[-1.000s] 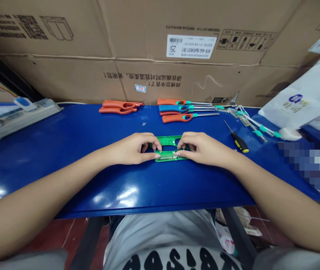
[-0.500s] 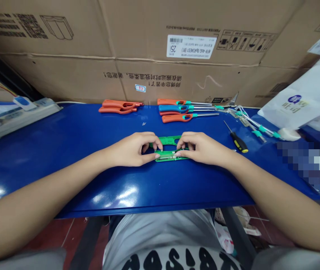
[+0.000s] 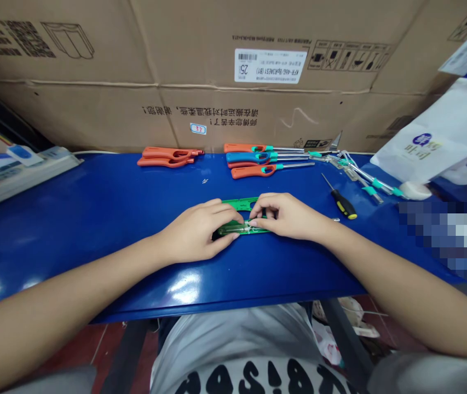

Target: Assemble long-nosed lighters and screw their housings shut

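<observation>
A green plastic lighter shell [image 3: 241,204] lies on the blue table [image 3: 93,208] in front of me, with thin metal parts inside it. My left hand [image 3: 198,230] rests on its left end, fingers laid over it and pressing it down. My right hand [image 3: 286,215] pinches the shell's middle from the right, fingertips closed on a small part there that I cannot make out.
Orange lighter shells [image 3: 167,156] and several assembled long lighters [image 3: 258,161] lie at the back. A black-and-yellow screwdriver [image 3: 340,203] and loose metal tubes [image 3: 360,175] lie right. Cardboard boxes [image 3: 217,71] wall the back; a white bag [image 3: 442,131] stands right.
My left hand has slid right and flattened over the shell's left end. The view has shifted slightly left. My right hand stays pinched at the middle.
</observation>
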{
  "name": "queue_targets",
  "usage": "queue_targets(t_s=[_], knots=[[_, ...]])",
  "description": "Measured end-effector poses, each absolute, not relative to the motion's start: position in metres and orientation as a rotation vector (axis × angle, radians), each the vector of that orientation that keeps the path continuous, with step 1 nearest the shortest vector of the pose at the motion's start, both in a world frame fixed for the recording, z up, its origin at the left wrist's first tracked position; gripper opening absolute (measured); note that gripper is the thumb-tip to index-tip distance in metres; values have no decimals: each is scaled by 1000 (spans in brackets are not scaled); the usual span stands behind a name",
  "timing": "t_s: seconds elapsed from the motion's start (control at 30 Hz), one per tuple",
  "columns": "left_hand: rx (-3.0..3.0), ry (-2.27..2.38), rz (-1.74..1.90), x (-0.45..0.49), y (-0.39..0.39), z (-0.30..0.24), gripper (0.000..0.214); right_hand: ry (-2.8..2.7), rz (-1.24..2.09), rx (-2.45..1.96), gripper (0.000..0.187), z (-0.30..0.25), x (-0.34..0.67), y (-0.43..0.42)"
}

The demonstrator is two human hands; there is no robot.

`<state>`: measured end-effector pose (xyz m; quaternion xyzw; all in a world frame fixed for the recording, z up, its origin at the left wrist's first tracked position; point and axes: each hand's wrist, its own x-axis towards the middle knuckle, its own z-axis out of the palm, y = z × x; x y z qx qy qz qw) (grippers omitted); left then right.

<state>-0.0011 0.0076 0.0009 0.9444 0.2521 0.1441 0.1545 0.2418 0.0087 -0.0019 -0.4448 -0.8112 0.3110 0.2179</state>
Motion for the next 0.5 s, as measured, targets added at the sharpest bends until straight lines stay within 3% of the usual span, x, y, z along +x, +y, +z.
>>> queue_targets(t_s=[0.37, 0.5], knots=[[2817, 770, 330, -6, 8, 5, 28, -2272, 735, -1116, 10, -2, 246, 9], [2947, 772, 217, -8, 9, 9, 32, -2381, 850, -1183, 9, 11, 254, 8]])
